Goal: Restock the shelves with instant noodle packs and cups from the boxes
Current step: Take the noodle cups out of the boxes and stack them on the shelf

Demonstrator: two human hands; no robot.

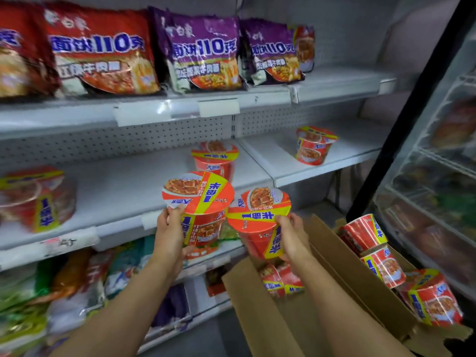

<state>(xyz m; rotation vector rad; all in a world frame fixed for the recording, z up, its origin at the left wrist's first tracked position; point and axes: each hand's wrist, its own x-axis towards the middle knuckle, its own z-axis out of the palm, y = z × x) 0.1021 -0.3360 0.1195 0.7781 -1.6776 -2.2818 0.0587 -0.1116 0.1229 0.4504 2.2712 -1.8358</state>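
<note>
A person's left hand [171, 235] grips a red noodle cup [198, 210] by its side, thumb hooked over the lid's rim. Just beside it, the right hand [292, 239] grips a second cup [258, 222] the same way, tilted toward the viewer. The two cups nearly touch, held up in front of the middle shelf [123, 191].

That shelf is only sparsely stocked. One cup [215, 161] stands just behind the raised pair, another [313, 145] sits well apart to the right, and a blurred cluster of cups [36, 197] fills the far left. Wide bare stretches lie between them.

Below the right hand, an open cardboard box [260, 318] holds at least one more cup [280, 279]. A second box [386, 305] to the right holds several cups [401, 269] lying on their sides.

The top shelf carries red packs [100, 52] and purple packs [203, 52] in a row, with bare shelf to their right. Restocking looks early: most cups remain boxed.
</note>
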